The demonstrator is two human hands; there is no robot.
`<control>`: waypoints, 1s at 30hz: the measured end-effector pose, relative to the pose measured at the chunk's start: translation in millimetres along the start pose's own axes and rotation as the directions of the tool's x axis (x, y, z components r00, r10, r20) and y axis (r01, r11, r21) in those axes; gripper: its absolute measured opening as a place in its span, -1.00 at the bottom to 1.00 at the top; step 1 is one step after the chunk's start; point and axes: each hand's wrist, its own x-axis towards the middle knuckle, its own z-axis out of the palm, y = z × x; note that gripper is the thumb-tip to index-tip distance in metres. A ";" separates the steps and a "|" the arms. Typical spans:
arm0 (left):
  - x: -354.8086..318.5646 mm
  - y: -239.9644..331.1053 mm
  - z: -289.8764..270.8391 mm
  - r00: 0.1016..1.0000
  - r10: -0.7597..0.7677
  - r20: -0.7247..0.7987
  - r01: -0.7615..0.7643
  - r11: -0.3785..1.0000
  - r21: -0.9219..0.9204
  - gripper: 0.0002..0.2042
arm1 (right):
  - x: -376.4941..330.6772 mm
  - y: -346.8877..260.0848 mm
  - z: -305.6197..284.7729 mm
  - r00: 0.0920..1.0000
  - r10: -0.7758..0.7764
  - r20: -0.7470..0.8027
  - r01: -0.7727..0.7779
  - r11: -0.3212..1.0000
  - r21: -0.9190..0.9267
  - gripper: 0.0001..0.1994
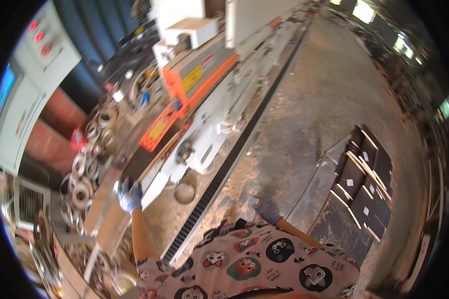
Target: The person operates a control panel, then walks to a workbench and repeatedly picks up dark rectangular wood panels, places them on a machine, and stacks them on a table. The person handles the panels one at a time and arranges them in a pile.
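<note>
My left hand (129,197), in a pale glove with dark fingertips, reaches to the near end of the long machine. Its fingers look stretched out and apart, at the edge of a brown board (106,212); whether they press on it is unclear. My right hand (268,208), in a grey-looking glove, hovers in front of my body above the floor, and motion smears its fingers. Beyond my left hand lies the machine's orange guard (159,130) with yellow labels. A round metal part (184,152) sits on the machine's white side.
A black ribbed track (222,172) runs along the machine. Dark panels with pale edge strips (359,182) are stacked at right. Rolls of edging tape (81,192) crowd the left, beside a grey control cabinet (40,94). A tape roll (184,193) lies near the track.
</note>
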 end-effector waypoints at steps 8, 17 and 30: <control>3.8 60.9 -2.5 0.980 -0.195 0.039 0.196 0.980 -0.033 -0.57 | 5.5 -8.5 -1.2 0.998 0.066 -0.023 -0.064 0.995 0.075 -0.61; 15.7 90.5 23.8 0.981 -0.195 0.018 0.195 0.980 -0.030 -0.58 | -12.4 23.8 9.5 0.980 0.184 -0.071 -0.167 0.966 0.196 -0.62; 12.0 161.3 99.9 0.999 0.030 0.043 -0.031 0.999 0.031 -0.41 | -83.5 106.2 -67.8 0.654 0.699 -0.288 -0.625 0.714 0.316 -0.60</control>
